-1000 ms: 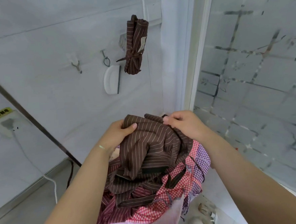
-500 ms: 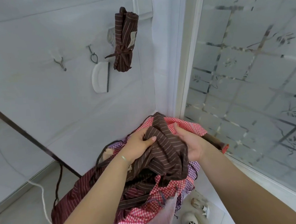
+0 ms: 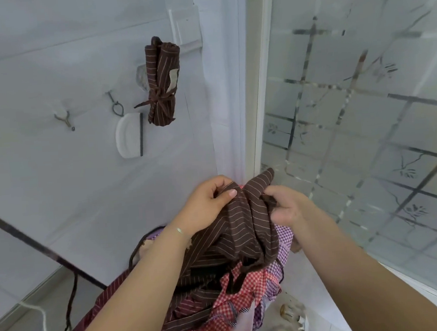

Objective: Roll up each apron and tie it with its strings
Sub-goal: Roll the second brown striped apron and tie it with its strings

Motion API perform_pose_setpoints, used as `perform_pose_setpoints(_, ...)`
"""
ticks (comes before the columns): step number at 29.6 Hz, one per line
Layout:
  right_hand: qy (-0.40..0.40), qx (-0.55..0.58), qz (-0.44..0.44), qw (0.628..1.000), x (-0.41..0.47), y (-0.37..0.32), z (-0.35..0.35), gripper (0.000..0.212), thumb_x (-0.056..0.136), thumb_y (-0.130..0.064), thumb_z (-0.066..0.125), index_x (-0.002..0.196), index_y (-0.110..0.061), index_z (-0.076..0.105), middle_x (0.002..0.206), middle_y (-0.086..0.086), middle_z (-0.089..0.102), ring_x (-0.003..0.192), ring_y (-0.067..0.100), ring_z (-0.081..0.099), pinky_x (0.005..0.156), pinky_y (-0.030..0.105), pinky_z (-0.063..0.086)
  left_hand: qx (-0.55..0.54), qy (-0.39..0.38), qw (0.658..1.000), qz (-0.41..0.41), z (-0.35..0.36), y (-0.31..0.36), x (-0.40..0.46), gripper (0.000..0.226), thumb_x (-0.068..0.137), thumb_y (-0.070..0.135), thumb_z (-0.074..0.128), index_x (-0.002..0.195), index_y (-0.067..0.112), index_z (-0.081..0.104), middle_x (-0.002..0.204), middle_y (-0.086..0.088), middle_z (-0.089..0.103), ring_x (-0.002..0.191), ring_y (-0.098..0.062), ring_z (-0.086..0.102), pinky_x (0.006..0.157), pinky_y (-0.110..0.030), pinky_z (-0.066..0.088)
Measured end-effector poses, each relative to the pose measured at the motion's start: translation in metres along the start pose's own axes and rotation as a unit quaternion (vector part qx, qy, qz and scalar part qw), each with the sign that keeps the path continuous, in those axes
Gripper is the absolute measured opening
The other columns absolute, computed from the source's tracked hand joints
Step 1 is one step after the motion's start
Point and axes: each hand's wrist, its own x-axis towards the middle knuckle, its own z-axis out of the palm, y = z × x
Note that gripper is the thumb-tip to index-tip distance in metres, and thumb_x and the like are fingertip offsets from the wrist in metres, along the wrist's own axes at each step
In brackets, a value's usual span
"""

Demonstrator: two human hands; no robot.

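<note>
Step in hand: gathering the brown striped apron [image 3: 245, 230] for rolling (judged from its bunched state). It sits atop the pile of aprons [image 3: 237, 301]. The left hand [image 3: 207, 207] and right hand [image 3: 287, 209] both pinch its upper edge, forearms extended forward. Next: straighten the fabric and locate the strings.

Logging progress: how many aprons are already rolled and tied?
1. A brown striped rolled apron hangs tied on the wall. The brown apron both hands grip is unrolled; the pile below may hide others.
</note>
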Motion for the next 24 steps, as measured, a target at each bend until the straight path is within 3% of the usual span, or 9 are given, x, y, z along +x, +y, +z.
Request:
perform_pose_setpoints(2,0.110,-0.147,-0.182,0.966,-0.002,-0.010,-0.004,0.021,0.092,0.004,0.051,0.105,-0.006,0.064,0.097,0.012,0.067,0.083,0.024,0.065,0.079,0.040,0.058,-0.003,-0.010,1.000,-0.002,-0.005,0.010,0.001,0.022,0.093,0.010,0.059,0.079,0.025,0.066,0.072,0.013,0.067,0.072,-0.002,0.061,0.073,-0.018,0.049)
perform_pose_setpoints(4,0.228,-0.316,-0.410,0.825,-0.009,-0.022,-0.011,0.024,0.096,-0.006,0.052,0.115,-0.013,0.065,0.113,0.004,0.068,0.102,0.019,0.063,0.097,0.034,0.049,-0.026,-0.033,0.999,0.001,-0.007,0.024,0.002,0.023,0.093,0.007,0.059,0.079,0.024,0.068,0.073,0.013,0.069,0.073,-0.003,0.064,0.072,-0.019,0.050)
perform_pose_setpoints(5,0.231,-0.365,-0.481,0.763,-0.016,-0.027,-0.009,0.028,0.098,-0.010,0.049,0.122,-0.013,0.063,0.118,0.001,0.066,0.110,0.015,0.059,0.102,0.027,0.042,-0.040,-0.045,0.998,0.005,-0.006,0.031,0.003,0.022,0.092,0.006,0.059,0.082,0.023,0.069,0.074,0.012,0.070,0.073,-0.004,0.065,0.071,-0.019,0.051)
perform_pose_setpoints(7,0.168,-0.409,-0.557,0.703,-0.026,-0.032,-0.001,0.034,0.099,-0.006,0.045,0.130,-0.011,0.058,0.123,-0.002,0.064,0.115,0.009,0.056,0.101,0.018,0.036,-0.064,-0.059,0.996,0.029,-0.003,0.045,0.006,0.019,0.092,0.002,0.058,0.086,0.019,0.067,0.073,0.013,0.070,0.073,-0.003,0.065,0.071,-0.018,0.051)
perform_pose_setpoints(10,0.028,-0.422,-0.534,0.732,-0.046,-0.037,0.018,0.042,0.097,0.003,0.045,0.133,-0.017,0.051,0.128,-0.006,0.060,0.117,0.001,0.054,0.104,0.018,0.039,-0.023,-0.029,0.995,0.091,0.006,0.061,0.018,0.018,0.090,0.002,0.061,0.086,0.019,0.061,0.073,0.017,0.063,0.075,0.001,0.059,0.075,-0.017,0.046)
perform_pose_setpoints(16,-0.156,-0.380,-0.482,0.774,-0.067,-0.052,0.021,0.073,0.091,0.009,0.049,0.132,-0.050,0.041,0.134,-0.005,0.056,0.104,0.016,0.066,0.095,0.047,0.050,0.025,0.036,0.977,0.208,0.010,0.067,0.037,0.026,0.086,0.008,0.065,0.084,0.033,0.057,0.118,0.013,0.046,0.118,-0.010,0.050,0.105,-0.030,0.040)
perform_pose_setpoints(19,-0.177,-0.396,-0.483,0.761,-0.076,-0.059,0.017,0.085,0.089,0.010,0.051,0.143,-0.051,0.027,0.149,-0.007,0.037,0.105,0.017,0.065,0.092,0.049,0.052,-0.017,0.004,0.986,0.166,0.008,0.074,0.038,0.019,0.087,0.016,0.062,0.082,0.032,0.052,0.119,0.011,0.055,0.102,-0.027,0.060,0.094,-0.043,0.050)
perform_pose_setpoints(21,-0.189,-0.407,-0.471,0.759,-0.080,-0.061,0.015,0.093,0.087,0.014,0.051,0.145,-0.053,0.023,0.151,-0.010,0.031,0.097,0.036,0.064,0.083,0.057,0.052,-0.003,-0.011,0.989,0.149,0.005,0.078,0.039,0.019,0.090,0.016,0.062,0.083,0.030,0.051,0.104,0.009,0.063,0.086,-0.033,0.060,0.081,-0.044,0.052)
perform_pose_setpoints(24,-0.165,-0.387,-0.462,0.780,-0.082,-0.061,0.013,0.088,0.085,0.016,0.053,0.144,-0.045,0.030,0.140,-0.011,0.040,0.092,0.041,0.063,0.075,0.051,0.056,0.065,-0.012,0.988,0.141,0.002,0.080,0.043,0.019,0.091,0.012,0.063,0.083,0.026,0.054,0.073,0.019,0.060,0.063,-0.005,0.054,0.066,-0.022,0.047)
